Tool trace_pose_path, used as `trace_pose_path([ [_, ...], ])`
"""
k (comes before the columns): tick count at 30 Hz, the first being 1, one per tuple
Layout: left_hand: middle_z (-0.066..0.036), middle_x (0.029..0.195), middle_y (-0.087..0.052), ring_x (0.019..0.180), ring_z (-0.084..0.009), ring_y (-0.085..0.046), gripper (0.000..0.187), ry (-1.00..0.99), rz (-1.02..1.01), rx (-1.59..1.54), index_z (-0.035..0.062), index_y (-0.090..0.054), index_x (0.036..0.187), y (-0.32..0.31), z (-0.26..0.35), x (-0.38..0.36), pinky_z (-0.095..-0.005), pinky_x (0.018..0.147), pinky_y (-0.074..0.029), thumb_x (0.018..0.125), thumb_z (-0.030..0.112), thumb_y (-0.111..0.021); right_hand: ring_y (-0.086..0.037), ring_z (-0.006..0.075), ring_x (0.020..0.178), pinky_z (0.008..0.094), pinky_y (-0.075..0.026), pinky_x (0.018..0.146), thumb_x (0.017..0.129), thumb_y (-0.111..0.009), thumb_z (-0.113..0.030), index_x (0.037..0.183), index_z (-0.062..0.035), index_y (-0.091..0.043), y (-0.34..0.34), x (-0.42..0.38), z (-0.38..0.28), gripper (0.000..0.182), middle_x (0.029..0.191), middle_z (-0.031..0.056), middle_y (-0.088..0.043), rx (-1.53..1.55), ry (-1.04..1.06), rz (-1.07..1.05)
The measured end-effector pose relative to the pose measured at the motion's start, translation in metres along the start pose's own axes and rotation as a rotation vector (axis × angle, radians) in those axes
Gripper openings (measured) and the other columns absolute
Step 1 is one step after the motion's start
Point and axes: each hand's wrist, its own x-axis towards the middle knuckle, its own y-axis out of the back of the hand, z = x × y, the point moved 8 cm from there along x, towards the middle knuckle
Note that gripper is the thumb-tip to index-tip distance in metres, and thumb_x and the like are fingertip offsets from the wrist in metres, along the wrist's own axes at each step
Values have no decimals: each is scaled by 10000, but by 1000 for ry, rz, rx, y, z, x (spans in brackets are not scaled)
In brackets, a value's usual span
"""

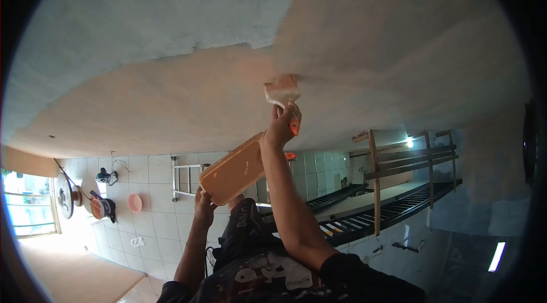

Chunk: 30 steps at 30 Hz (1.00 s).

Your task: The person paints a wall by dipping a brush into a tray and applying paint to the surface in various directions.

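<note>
Right hand (283,126) is closed round the wide brush-like tool (282,91) against the surface (171,103), left hand (204,206) is gripping the tan tray's (235,173) near corner, and tbh pinkish coat covers plenty, but the grey stretch (171,12) looks undone.

Bright window (28,203), between 8 and 9 o'clock, at the view's edge. Toward 8 o'clock, the pale tiled floor (158,206) bears a round pink basin (135,202) and, nearer the centre, a metal ladder (189,180). A lit lamp (409,142) and a wooden frame (409,158) lie near 3 o'clock; a black slatted railing (393,212) extends at 4 o'clock.
</note>
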Motion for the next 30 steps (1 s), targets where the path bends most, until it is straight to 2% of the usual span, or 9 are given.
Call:
trace_pose_path([
  [2, -156, 1286, -532, 1159, -290, -578, 660, -1, 20, -4, 38, -411, 1377, 7, -4, 0, -445, 926, -519, 848, 408, -553, -581, 258, 1123, 400, -517, 1034, 990, -519, -173, 1203, 18, -454, 7, 7, 8, 293, 1217, 154, -515, -22, -55, 104],
  [5, -175, 1277, -524, 1161, -302, -574, 714, -19, 20, -22, 20, -395, 1368, 9, 1, -2, -440, 922, -517, 839, 453, -602, -602, 272, 1111, 395, -520, 1033, 992, -515, -179, 1199, 47, -440, -46, 12, -42, 316, 1194, 184, -533, 52, -29, 49],
  [7, -194, 1266, -518, 1162, -312, -571, 775, -25, 10, -35, -3, -380, 1357, 9, 2, -5, -434, 921, -514, 829, 498, -649, -604, 278, 1123, 384, -510, 1047, 994, -510, -185, 1199, 68, -424, -92, -4, -113, 337, 1182, 205, -537, 86, 68, -44],
  [9, -195, 1257, -523, 1146, -308, -579, 761, 14, 44, -32, 1, -383, 1354, 14, -3, -3, -432, 914, -515, 831, 488, -643, -604, 278, 1120, 380, -501, 1060, 995, -508, -184, 1211, 61, -418, -119, -13, -168, 339, 1178, 195, -540, 163, 267, -276],
  [12, -194, 1243, -530, 1137, -301, -583, 729, 2, 20, -35, 7, -388, 1349, 15, -4, 2, -433, 908, -516, 843, 472, -631, -604, 284, 1117, 386, -502, 1059, 992, -515, -185, 1211, 54, -420, -134, -20, -212, 338, 1173, 189, -544, 250, 464, -431],
  [15, -192, 1227, -539, 1129, -298, -589, 687, -7, -13, -36, 11, -395, 1340, 10, -2, 5, -432, 903, -518, 855, 445, -615, -603, 284, 1112, 403, -502, 1055, 986, -527, -183, 1220, 40, -419, -107, 6, -173, 341, 1182, 192, -542, 306, 308, -311],
  [21, -178, 1224, -546, 1113, -299, -602, 658, 8, -11, -26, 15, -411, 1325, 9, -1, 7, -426, 896, -526, 865, 445, -602, -625, 272, 1065, 402, -518, 1009, 966, -563, -168, 1185, -4, -478, 13, 14, -23, 287, 1163, 151, -563, 47, 54, 19],
  [25, -170, 1226, -547, 1114, -301, -602, 655, -15, -24, -15, 15, -416, 1321, 13, -1, 7, -429, 896, -527, 866, 448, -601, -627, 251, 1031, 385, -527, 991, 966, -555, -155, 1172, -10, -500, 17, 17, -3, 258, 1142, 136, -562, -36, -12, 108],
  [30, -172, 1241, -537, 1138, -311, -590, 662, 8, 11, -54, 16, -412, 1328, 18, -10, 7, -446, 901, -523, 861, 443, -606, -627, 233, 1038, 369, -545, 971, 960, -545, -144, 1164, 10, -493, -91, -5, -83, 261, 1115, 136, -567, 138, -20, -110],
])
